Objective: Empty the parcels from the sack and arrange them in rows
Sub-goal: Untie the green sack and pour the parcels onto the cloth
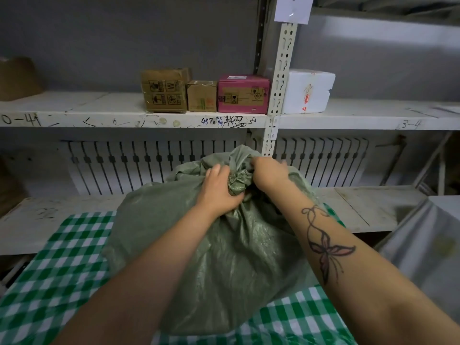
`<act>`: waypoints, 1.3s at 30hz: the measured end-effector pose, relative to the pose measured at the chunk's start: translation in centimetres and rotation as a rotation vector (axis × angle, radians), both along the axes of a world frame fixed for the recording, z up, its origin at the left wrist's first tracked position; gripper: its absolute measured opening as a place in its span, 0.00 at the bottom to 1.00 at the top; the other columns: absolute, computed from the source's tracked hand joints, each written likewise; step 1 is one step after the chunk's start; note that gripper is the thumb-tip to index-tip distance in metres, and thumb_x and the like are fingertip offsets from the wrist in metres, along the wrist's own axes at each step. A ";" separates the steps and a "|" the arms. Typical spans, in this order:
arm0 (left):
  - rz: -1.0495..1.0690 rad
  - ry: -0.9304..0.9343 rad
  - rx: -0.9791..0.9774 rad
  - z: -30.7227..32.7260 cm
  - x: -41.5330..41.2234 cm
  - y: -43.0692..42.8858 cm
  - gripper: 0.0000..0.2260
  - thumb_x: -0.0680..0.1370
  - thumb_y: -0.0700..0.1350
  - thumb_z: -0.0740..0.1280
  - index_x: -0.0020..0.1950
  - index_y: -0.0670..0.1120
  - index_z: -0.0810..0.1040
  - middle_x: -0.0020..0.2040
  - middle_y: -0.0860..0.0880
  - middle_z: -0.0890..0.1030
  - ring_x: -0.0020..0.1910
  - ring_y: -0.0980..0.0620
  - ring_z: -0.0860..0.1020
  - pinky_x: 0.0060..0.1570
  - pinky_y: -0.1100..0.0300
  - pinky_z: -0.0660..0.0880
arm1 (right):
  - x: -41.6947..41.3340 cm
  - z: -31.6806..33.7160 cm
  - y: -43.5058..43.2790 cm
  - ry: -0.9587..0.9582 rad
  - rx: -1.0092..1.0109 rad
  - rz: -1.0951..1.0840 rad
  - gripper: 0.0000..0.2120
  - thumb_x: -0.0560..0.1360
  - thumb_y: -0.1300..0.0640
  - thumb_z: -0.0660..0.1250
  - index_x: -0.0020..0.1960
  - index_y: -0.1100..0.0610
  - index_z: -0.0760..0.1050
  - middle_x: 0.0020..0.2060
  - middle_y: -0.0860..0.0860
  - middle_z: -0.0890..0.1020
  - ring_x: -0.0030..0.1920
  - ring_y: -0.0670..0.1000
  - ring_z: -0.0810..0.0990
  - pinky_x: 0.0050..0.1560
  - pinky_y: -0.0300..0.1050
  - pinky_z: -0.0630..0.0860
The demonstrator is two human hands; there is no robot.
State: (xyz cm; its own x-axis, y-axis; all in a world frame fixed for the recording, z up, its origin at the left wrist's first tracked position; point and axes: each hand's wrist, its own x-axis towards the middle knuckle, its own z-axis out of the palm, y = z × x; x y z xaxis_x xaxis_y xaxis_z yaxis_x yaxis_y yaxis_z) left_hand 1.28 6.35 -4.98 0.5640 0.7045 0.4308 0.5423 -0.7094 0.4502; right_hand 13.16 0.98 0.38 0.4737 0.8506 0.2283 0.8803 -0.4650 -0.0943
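A bulging green woven sack (224, 265) lies on a green-and-white checked cloth (57, 267) in front of me. Its mouth is bunched into a knot at the far end. My left hand (219, 190) grips the gathered fabric just below the knot. My right hand (267, 171) clutches the bunched mouth from the right side. The sack's contents are hidden. Three parcels stand in a row on the upper shelf: a brown carton (164, 90), a smaller brown box (201, 95) and a pink box (242, 94).
A white foam box (307, 92) sits right of the perforated shelf post (281, 78). The lower shelf board (373, 205) runs behind the sack, with a white radiator (149, 165) behind it. A grey sheet (428, 245) hangs at the right; a brown bundle (17, 78) sits far left.
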 end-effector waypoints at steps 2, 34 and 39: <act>-0.055 -0.014 -0.090 0.2 0.0 -0.1 0.32 0.65 0.59 0.75 0.58 0.41 0.67 0.58 0.45 0.65 0.60 0.46 0.66 0.62 0.54 0.66 | -0.4 0.1 0.2 0.035 0.081 0.081 0.15 0.74 0.65 0.54 0.55 0.56 0.74 0.52 0.55 0.81 0.56 0.57 0.78 0.67 0.56 0.63; 0.306 -0.185 -0.474 0.0 2.3 1.4 0.01 0.74 0.40 0.65 0.43 0.44 0.75 0.47 0.42 0.80 0.47 0.42 0.78 0.42 0.58 0.72 | 6.8 -1.4 -4.9 0.928 0.004 -0.180 0.21 0.82 0.55 0.54 0.74 0.55 0.62 0.68 0.59 0.69 0.64 0.60 0.71 0.61 0.50 0.70; 0.305 -0.219 -0.457 -0.1 2.0 1.4 0.05 0.74 0.38 0.65 0.40 0.45 0.72 0.41 0.45 0.78 0.40 0.46 0.75 0.37 0.60 0.68 | 7.0 -2.5 -5.2 0.626 -0.285 -0.061 0.20 0.80 0.60 0.59 0.71 0.60 0.65 0.68 0.57 0.70 0.67 0.57 0.70 0.63 0.46 0.67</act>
